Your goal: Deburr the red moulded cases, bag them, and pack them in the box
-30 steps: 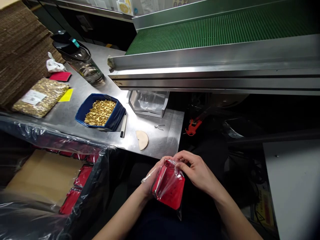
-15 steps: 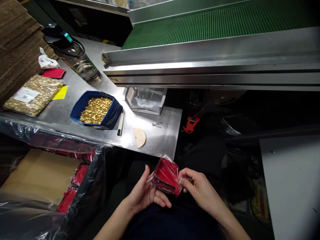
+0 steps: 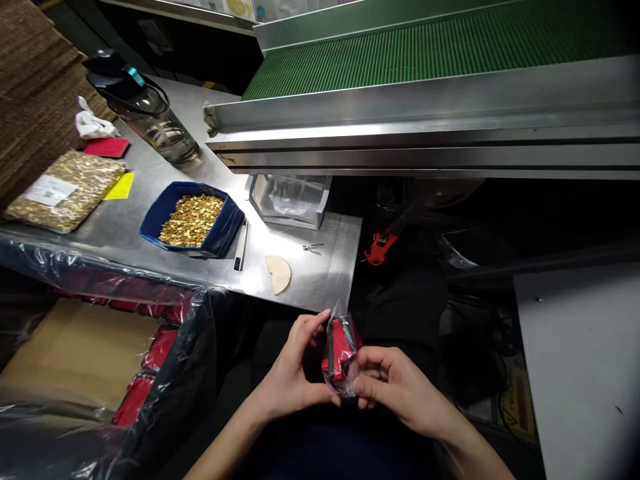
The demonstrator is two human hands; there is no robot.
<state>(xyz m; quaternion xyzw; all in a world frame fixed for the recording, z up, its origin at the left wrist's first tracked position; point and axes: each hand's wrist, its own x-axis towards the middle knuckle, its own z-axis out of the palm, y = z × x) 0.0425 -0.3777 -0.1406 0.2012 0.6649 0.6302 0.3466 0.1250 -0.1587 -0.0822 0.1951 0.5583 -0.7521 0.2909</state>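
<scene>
In front of my lap is a red item with black edges, wrapped in a see-through plastic bag [image 3: 341, 350]; its exact kind does not show. My left hand [image 3: 299, 367] grips it from the left, fingers at the upper end and thumb at the lower end. On its right side, my right hand [image 3: 387, 379] pinches the bag's plastic between thumb and fingers. Similar bagged red items [image 3: 159, 348] lie in a box [image 3: 185, 380] lined with dark see-through plastic at the left, around a cardboard sheet [image 3: 85, 353].
On the metal table [image 3: 330, 280] are a blue bin [image 3: 227, 230] of small gold pieces, a white pen-like tool [image 3: 241, 247], a beige disc [image 3: 279, 275], a grey tray [image 3: 295, 200] and a water bottle [image 3: 173, 137]. A green conveyor belt [image 3: 390, 53] runs behind. An orange-handled tool [image 3: 383, 248] hangs beyond the table corner.
The bagged item has been turned so a narrower red-and-black side faces up. My left hand has gone from supporting it with spread fingers to gripping its ends. The right hand still pinches plastic.
</scene>
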